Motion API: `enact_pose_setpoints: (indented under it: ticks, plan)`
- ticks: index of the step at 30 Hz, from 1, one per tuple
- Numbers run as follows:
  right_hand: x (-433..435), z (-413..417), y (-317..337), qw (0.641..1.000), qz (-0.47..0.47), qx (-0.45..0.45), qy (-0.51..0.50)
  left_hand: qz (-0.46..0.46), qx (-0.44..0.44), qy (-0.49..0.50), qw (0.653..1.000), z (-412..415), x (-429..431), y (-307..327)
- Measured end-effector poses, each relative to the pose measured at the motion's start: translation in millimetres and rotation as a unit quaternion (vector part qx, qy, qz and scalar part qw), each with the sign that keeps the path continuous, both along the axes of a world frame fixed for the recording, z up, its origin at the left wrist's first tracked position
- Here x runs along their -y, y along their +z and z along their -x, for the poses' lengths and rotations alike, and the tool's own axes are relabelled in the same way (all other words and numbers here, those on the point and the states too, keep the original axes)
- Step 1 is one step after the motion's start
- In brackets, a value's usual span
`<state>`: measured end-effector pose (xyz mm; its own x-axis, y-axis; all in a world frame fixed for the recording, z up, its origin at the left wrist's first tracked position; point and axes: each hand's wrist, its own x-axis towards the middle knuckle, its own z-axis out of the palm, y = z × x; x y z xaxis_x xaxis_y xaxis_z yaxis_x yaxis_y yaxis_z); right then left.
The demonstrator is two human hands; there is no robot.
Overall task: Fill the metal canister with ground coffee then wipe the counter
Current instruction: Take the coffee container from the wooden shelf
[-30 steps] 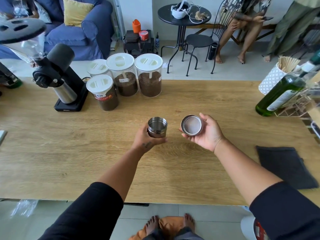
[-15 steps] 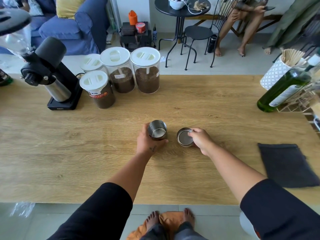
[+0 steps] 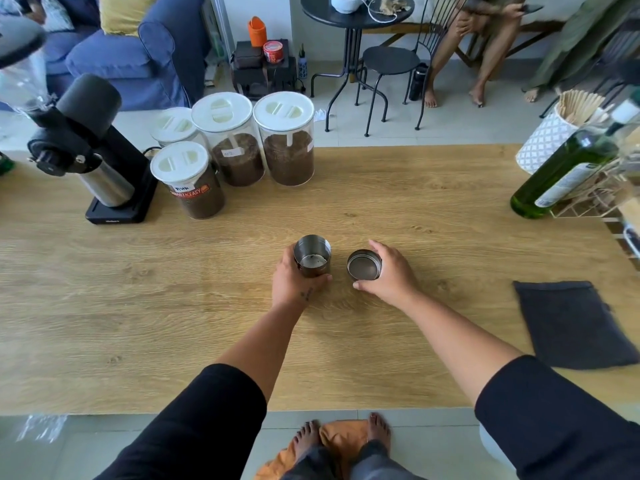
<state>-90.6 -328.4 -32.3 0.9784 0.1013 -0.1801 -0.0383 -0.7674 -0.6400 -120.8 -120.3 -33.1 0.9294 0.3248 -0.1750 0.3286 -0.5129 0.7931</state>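
At ten o'clock on the wooden counter (image 3: 433, 209), a black coffee grinder (image 3: 86, 147). Just to its three o'clock, four clear jars (image 3: 239, 147) with white lids, part-filled with brown ground coffee and bunched close together. Near the centre, the left hand (image 3: 294, 282) wrapped round the metal canister (image 3: 312, 259), fingers curled behind its far wall and thumb along the near side, holding it upright on the wood exactly as a second ago. Open at the top, shiny inside, with only a few dark specks on the bottom. Just at the canister's three o'clock, parted from it by a narrow strip of wood, the lid (image 3: 364, 265), hollow side up. Raised above the counter in an upturned palm a second ago, brought down half a second ago, now at counter level, though whether fully flat is hard to tell. Around it the right hand (image 3: 391, 275), no longer cupped beneath but closed in from the three o'clock side, fingers curled over the far rim and thumb tip down on the wood at the lid's six o'clock. At four o'clock, well apart from both hands, a dark cloth (image 3: 575, 323) lying flat, in the same spot as before. At two o'clock, a green glass bottle (image 3: 561, 174), and just behind it a white patterned holder (image 3: 547, 140) of wooden sticks.
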Motion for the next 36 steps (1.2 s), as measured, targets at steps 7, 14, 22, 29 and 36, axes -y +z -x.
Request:
enact_pose_setpoints:
  ticks: [7, 14, 22, 29, 36]
  plan:
    - [4, 2, 8, 1.0, 0.013, -0.016, 0.004, -0.067, 0.15, -0.022, 0.986, 19, 5, 15]
    - [48, 2, 55, 0.991, -0.022, 0.064, -0.119, -0.089, 0.367, -0.015, 0.926, -10, 21, 68]
    - [148, 29, 125, 0.932, -0.035, 0.207, -0.296, -0.023, 0.361, -0.163, 0.918, -41, 126, 141]
    - [266, 75, 210, 0.839, -0.011, 0.362, -0.405, 0.029, 0.381, -0.316, 0.869, -56, 275, 227]
    - [388, 117, 295, 0.724, 0.003, 0.5, -0.475, 0.083, 0.39, -0.434, 0.808, -59, 425, 328]
